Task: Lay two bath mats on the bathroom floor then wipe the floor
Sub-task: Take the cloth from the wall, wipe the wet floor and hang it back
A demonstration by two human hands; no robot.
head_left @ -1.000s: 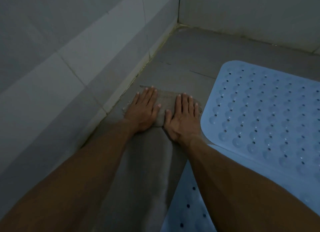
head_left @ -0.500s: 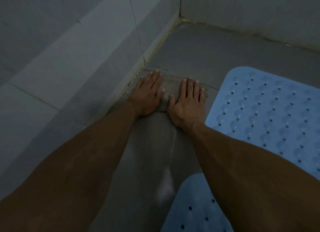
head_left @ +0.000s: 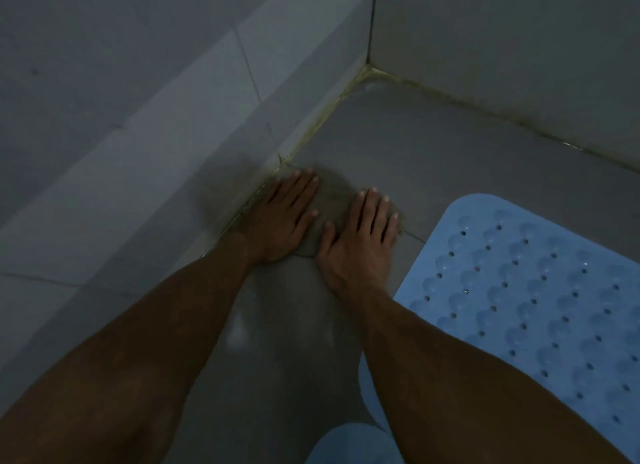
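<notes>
From the head view, the floor (head_left: 450, 145) runs as a bare grey wedge into the corner where the left wall (head_left: 145, 124) meets the back wall (head_left: 519, 41); yellowed grout lines both joints. A blue mat (head_left: 540, 301) with holes and bumps lies flat on the right, its rounded near corner just beside the right wrist, well apart from the back wall, so an open strip of floor stays between mat and walls. A second mat (head_left: 349, 443) shows only as a blue edge at the bottom, partly behind the right forearm.

A grey cloth (head_left: 332, 200) lies on the floor against the left wall's base, near the corner. The left hand (head_left: 277, 221) presses flat on it, fingers straight and close together, its outer edge touching the wall joint. The right hand (head_left: 363, 242) also lies flat, palm down, fingers spread slightly, on the cloth's right part, close to the mat's edge. Neither hand grips anything; both only press. Both arms reach forward, nearly straight, thumbs almost meeting.
</notes>
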